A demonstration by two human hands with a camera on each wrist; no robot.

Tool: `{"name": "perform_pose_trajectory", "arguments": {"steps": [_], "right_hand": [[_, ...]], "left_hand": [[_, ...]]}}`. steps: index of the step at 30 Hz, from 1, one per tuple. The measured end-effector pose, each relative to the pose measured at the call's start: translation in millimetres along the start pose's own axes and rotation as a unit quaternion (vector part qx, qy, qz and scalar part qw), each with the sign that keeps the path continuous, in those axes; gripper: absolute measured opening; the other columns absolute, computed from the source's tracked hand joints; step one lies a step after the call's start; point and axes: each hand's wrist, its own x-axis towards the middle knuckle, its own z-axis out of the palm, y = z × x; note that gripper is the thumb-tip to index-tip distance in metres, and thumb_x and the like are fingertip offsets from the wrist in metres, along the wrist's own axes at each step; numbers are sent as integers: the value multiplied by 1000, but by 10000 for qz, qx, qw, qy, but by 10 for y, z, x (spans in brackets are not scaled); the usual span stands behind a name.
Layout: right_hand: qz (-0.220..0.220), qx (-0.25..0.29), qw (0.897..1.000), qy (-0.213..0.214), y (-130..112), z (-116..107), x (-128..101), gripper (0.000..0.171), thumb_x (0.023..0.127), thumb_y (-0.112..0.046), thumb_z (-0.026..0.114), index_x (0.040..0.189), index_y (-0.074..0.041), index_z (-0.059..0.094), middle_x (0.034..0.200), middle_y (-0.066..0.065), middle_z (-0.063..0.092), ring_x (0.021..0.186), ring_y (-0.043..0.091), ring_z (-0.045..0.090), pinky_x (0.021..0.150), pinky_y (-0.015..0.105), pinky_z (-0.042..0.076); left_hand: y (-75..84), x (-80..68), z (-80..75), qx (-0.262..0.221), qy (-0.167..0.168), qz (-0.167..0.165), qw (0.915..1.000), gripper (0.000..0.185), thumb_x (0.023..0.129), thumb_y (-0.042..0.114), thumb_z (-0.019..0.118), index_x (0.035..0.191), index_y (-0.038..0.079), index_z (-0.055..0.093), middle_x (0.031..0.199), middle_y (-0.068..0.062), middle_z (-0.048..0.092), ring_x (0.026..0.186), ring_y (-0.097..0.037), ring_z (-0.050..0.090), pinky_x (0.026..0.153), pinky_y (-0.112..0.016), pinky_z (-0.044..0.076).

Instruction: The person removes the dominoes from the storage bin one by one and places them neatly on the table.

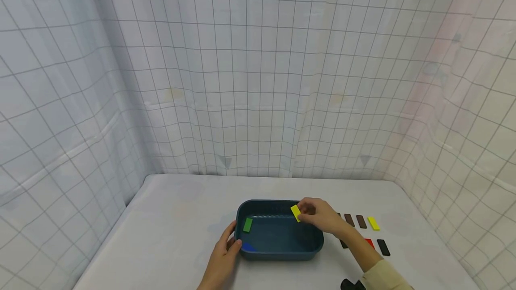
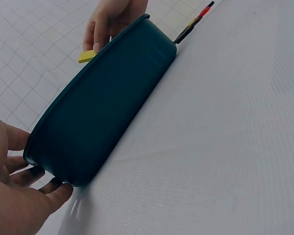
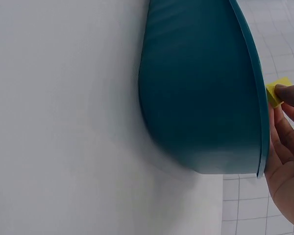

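Observation:
A dark teal plastic tub point(image 1: 278, 256) stands on the white table. My left hand point(image 1: 222, 254) holds its left end, fingers along the outer side and thumb by the near left corner. In the left wrist view, the fingertips point(image 2: 63, 192) touch the tub's outer wall. My right hand point(image 1: 322, 216) pinches a small yellow rectangular block point(image 1: 296, 213) between thumb and fingers, over the tub's far right part. The right wrist view shows this block point(image 3: 278, 92) beside the rim. Inside the tub lie a green block point(image 1: 247, 224) at the left and a blue block point(image 1: 248, 247), partly hidden by the near wall.
Right of the tub lie several blocks in two rows, among them a yellow one point(image 1: 373, 223), a brown one point(image 1: 361, 221), a black one point(image 1: 383, 247) and a red one point(image 1: 369, 242), partly behind my right forearm. A black object point(image 1: 352, 284) shows at the bottom edge. Gridded white curtains point(image 1: 258, 79) surround the table.

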Motion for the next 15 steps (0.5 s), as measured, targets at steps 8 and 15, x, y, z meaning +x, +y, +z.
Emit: {"name": "perform_pose_trajectory", "arguments": {"steps": [8, 15], "right_hand": [[16, 53, 10000, 57, -25, -89, -76, 21, 96, -14, 73, 114, -5, 68, 95, 3, 66, 88, 21, 67, 77, 33, 59], [58, 77, 9998, 186, 4, -124, -180, 18, 96, -13, 73, 112, -5, 67, 98, 4, 66, 90, 21, 68, 78, 32, 60]], "left_hand": [[4, 9, -4, 2, 17, -48, 10000, 57, 107, 9, 53, 160, 2, 33, 162, -29, 31, 139, -51, 43, 111, -61, 36], [6, 2, -5, -38, 23, -42, 10000, 57, 107, 9, 53, 160, 1, 33, 162, -29, 31, 139, -52, 42, 112, -61, 36]]}}
